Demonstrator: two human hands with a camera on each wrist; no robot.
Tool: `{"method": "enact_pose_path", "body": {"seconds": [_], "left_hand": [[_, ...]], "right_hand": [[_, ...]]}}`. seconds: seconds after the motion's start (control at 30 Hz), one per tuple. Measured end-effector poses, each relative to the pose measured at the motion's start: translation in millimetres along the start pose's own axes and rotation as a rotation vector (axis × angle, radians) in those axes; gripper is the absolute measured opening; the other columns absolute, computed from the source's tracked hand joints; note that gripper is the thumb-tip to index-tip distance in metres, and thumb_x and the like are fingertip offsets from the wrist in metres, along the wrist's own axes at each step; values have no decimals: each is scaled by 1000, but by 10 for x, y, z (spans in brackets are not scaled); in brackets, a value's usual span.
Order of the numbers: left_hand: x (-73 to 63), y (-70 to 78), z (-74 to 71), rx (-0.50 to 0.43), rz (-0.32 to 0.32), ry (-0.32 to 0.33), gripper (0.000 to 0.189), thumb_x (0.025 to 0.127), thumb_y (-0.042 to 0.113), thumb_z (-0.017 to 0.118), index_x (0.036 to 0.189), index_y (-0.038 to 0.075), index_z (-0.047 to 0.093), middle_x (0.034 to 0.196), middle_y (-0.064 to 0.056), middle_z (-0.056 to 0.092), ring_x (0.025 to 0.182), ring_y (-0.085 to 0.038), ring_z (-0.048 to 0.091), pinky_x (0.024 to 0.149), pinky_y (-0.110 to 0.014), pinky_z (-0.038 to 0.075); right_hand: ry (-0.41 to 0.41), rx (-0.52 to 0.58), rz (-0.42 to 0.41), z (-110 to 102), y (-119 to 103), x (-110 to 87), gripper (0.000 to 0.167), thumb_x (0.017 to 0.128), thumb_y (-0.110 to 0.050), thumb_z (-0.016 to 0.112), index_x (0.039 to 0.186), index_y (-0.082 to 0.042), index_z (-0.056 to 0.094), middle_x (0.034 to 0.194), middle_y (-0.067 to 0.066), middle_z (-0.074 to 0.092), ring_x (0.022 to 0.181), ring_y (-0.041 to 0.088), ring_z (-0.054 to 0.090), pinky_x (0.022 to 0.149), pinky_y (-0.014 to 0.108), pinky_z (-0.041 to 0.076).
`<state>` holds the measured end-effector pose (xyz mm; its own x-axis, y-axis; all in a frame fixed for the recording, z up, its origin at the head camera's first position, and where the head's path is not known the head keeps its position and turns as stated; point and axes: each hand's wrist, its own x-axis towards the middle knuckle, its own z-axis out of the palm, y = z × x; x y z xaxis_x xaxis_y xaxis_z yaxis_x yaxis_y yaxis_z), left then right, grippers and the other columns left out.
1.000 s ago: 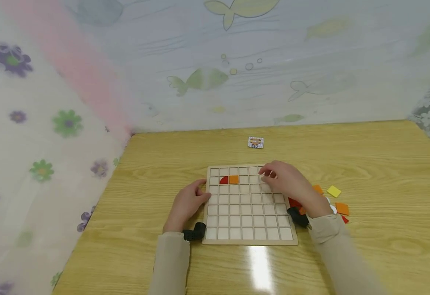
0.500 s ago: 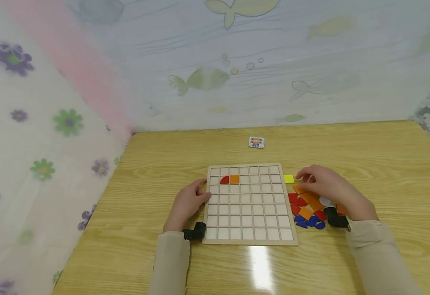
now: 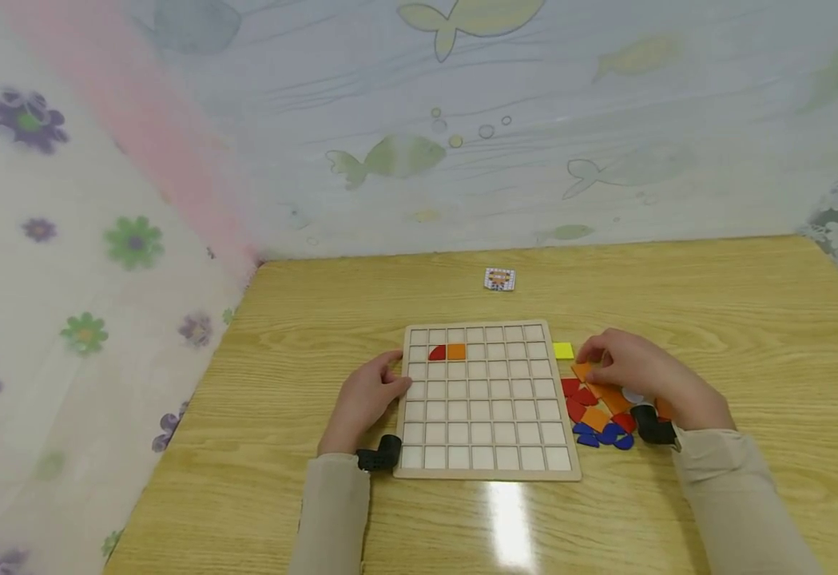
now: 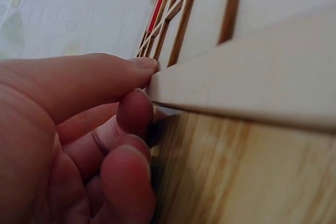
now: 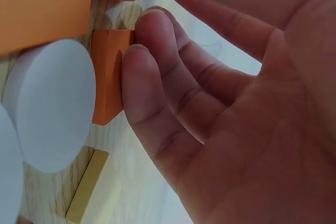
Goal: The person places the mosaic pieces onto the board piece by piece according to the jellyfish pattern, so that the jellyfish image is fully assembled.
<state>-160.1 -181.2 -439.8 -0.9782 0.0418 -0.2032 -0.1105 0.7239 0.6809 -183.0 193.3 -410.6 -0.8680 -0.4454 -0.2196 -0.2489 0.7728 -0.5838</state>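
Note:
A wooden grid board [image 3: 467, 410] lies on the table. In its second row sit a red quarter-circle tile [image 3: 438, 352] and an orange square tile [image 3: 456, 352]. My left hand [image 3: 364, 399] holds the board's left edge, thumb on the rim and fingers bent at its side. Right of the board, my right hand [image 3: 630, 367] is over a pile of loose tiles, thumb and index finger apart near an orange tile [image 3: 581, 370]. In the right wrist view, two fingertips touch an orange tile [image 5: 108, 77]; the thumb and index tips are hidden.
A yellow tile [image 3: 564, 350] lies at the board's right edge. Red tiles [image 3: 574, 409], blue tiles [image 3: 610, 434] and white round tiles [image 5: 55, 108] lie in the pile. A small pattern card [image 3: 499, 279] lies behind the board. Patterned walls meet the table's back and left.
My right hand has moved right, from above the board's upper right to the loose tiles, and its index finger has dropped slightly. The left hand and board have stayed put.

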Motion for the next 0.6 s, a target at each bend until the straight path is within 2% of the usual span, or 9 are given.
{"method": "enact_pose_path", "body": {"seconds": [0.13, 0.37, 0.6], "left_hand": [[-4, -13, 0, -1, -7, 3, 49, 84, 30, 62, 129, 21, 47, 75, 3, 55, 52, -15, 49, 51, -29, 41], [-2, -6, -7, 2, 3, 8, 49, 83, 29, 62, 129, 21, 48, 75, 3, 55, 52, -15, 49, 51, -29, 41], [18, -10, 12, 7, 7, 0, 50, 83, 30, 62, 130, 21, 47, 75, 4, 56, 51, -15, 50, 50, -29, 41]], "right_hand": [[2, 26, 16, 4, -22, 1, 18, 81, -14, 64, 98, -7, 59, 86, 3, 55, 74, 18, 49, 64, 31, 42], [12, 18, -11, 12, -10, 2, 17, 81, -14, 65, 94, -8, 54, 78, 0, 52, 70, 17, 46, 61, 30, 40], [22, 34, -14, 15, 54, -14, 17, 85, -21, 61, 98, -11, 58, 87, 0, 56, 75, 17, 48, 66, 31, 42]]}}
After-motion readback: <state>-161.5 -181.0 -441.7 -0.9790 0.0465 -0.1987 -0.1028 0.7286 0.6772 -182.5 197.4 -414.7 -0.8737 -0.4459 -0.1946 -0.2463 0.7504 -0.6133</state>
